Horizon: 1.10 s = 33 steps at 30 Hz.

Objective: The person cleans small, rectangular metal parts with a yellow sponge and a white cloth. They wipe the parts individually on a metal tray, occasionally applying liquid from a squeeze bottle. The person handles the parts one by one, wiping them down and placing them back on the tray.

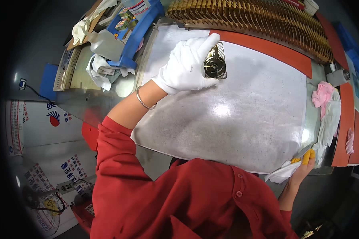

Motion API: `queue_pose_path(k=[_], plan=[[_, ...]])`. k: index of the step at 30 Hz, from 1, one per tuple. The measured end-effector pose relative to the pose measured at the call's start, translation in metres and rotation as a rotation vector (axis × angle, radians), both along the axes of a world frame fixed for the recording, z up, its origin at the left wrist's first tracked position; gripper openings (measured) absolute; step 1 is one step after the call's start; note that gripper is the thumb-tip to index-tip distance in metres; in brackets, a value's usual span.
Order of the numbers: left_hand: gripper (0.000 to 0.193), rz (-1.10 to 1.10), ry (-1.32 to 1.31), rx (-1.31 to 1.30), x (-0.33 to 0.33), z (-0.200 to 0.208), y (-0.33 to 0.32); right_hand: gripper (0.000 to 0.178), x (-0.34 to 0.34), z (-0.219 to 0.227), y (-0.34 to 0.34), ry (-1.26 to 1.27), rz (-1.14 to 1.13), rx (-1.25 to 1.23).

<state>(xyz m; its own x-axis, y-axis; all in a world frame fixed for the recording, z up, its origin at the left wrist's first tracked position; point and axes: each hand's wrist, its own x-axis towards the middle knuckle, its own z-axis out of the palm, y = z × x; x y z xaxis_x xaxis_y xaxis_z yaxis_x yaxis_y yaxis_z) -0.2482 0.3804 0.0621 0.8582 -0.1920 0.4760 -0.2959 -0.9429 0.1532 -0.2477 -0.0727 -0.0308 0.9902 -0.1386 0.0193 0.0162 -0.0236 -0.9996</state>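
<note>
My left hand [185,65] wears a white glove and grips a small rectangular plate [215,63] by its edges, above the pale work surface. The plate is dark, with a gold round design and a mesh-like pattern along its border. Far to the right, at the near edge of the table, my right hand [305,166] has yellow covers on its fingertips. Its fingers are closed on a white cloth [282,172], which hangs over the table's edge. A thin greyish strip shows beside those fingers; its kind is unclear.
A long rack of gold-brown slats [251,20] lines the back, behind an orange-red mat [267,49]. At the left stand a white plastic bottle [107,44], a blue tray [137,40] and a crumpled cloth [101,71]. Pink cloth [323,94] lies on the right.
</note>
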Motion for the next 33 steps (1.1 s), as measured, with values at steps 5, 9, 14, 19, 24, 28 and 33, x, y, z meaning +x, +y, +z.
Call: queue_pose_path(k=[5, 9, 14, 19, 24, 28, 33], plan=[[0.097, 0.038, 0.042, 0.049, -0.004, 0.002, -0.006, 0.014, 0.000, 0.005, 0.003, 0.007, 0.000, 0.009], [0.094, -0.002, 0.017, 0.034, -0.002, 0.003, 0.001, 0.014, -0.001, 0.010, 0.008, 0.012, -0.005, -0.009], [0.083, -0.021, -0.001, -0.038, 0.020, 0.036, 0.024, 0.013, 0.001, 0.006, 0.004, 0.016, -0.055, -0.153], [0.077, 0.266, -0.086, 0.156, 0.103, 0.110, 0.108, 0.008, -0.002, 0.013, 0.010, -0.006, -0.011, -0.066], [0.091, 0.398, 0.382, 0.381, 0.188, 0.110, 0.134, 0.008, 0.004, -0.003, 0.001, -0.106, -0.007, -0.063], [0.099, 0.356, 0.572, 0.387, 0.225, 0.089, 0.133, 0.009, 0.000, 0.018, 0.014, -0.002, 0.025, -0.038], [0.101, 0.289, 0.655, 0.386, 0.249, 0.074, 0.132, 0.011, 0.002, 0.003, 0.003, -0.057, -0.047, -0.103]])
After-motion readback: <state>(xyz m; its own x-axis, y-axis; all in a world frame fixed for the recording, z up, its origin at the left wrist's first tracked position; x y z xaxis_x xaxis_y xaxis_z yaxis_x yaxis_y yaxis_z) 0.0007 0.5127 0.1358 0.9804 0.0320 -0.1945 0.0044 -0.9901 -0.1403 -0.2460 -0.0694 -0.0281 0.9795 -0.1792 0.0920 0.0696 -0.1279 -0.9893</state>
